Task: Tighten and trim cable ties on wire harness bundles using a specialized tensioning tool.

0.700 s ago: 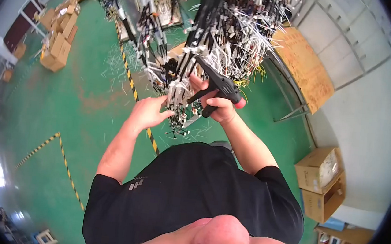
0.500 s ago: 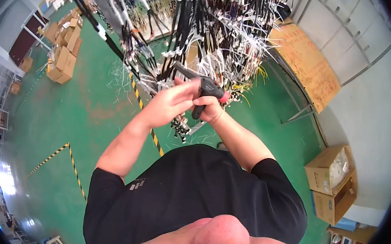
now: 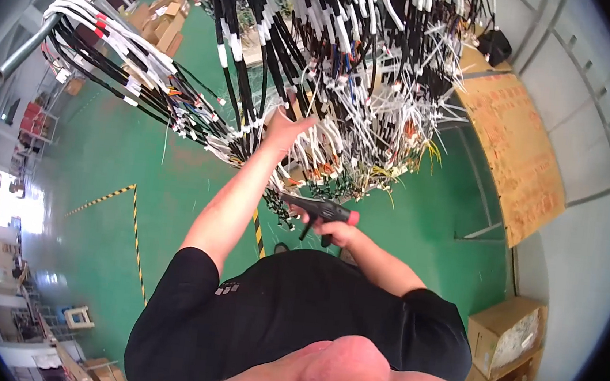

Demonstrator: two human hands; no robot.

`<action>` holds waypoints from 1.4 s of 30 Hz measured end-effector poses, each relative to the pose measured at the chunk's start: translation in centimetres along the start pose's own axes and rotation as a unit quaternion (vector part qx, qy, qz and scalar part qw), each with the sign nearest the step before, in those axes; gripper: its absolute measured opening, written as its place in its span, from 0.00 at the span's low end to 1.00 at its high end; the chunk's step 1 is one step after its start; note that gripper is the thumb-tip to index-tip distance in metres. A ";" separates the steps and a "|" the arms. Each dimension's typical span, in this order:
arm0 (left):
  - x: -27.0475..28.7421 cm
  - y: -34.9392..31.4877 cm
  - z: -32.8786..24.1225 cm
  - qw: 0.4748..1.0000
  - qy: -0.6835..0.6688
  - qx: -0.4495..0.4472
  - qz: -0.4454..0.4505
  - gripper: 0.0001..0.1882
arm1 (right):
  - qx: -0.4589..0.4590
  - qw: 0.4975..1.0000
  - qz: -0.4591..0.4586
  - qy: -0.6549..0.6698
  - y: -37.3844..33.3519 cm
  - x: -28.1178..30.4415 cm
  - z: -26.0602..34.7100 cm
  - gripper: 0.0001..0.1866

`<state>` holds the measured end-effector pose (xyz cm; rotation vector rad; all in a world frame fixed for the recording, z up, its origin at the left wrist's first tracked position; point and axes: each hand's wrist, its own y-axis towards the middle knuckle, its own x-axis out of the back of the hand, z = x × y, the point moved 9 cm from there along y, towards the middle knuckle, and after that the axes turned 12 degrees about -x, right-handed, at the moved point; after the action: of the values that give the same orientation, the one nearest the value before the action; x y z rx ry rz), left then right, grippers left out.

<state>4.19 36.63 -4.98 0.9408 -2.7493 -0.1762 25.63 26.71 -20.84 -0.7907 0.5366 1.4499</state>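
Observation:
A thick hanging mass of wire harnesses (image 3: 346,69) in black and white sleeving fills the upper middle, bristling with white cable tie tails. My left hand (image 3: 281,131) reaches up into its near side, thumb spread away from the fingers. Its fingertips lie among the cables and partly hidden, with nothing plainly held. Lower and to the right, my right hand (image 3: 336,232) grips a black cable tie gun (image 3: 326,212) with a red knob at its back end. The gun's nose points left, close to the small black connectors (image 3: 279,208) at the bundle's lower end.
A metal rail (image 3: 24,53) at the left carries another bundle of white and black cables (image 3: 107,32). A wooden board table (image 3: 511,144) stands at the right, cardboard boxes (image 3: 504,334) below it. Striped tape (image 3: 136,240) marks the green floor (image 3: 94,244).
My left hand has left the cable tie gun and moved up into the cables. My right hand has lowered the gun toward my body. The view has shifted, showing more of the left rail.

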 end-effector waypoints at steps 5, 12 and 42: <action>-1.3 0.7 1.5 0.999 -0.021 -0.013 0.042 0.28 | -0.003 0.987 -0.102 -0.128 -7.3 4.3 2.2 0.29; 0.5 -5.3 -2.2 0.949 -0.186 -0.037 0.250 0.39 | 0.107 0.972 -0.101 -0.185 -12.1 1.4 11.0 0.26; -8.7 -12.2 -7.9 0.671 -0.608 0.038 0.424 0.29 | 0.260 0.939 -0.219 -0.052 -10.0 -9.0 13.2 0.26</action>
<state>20.03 32.11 -1.15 -1.0122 -3.9529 -0.7120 32.98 31.19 -4.10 -0.3732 0.5841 0.8709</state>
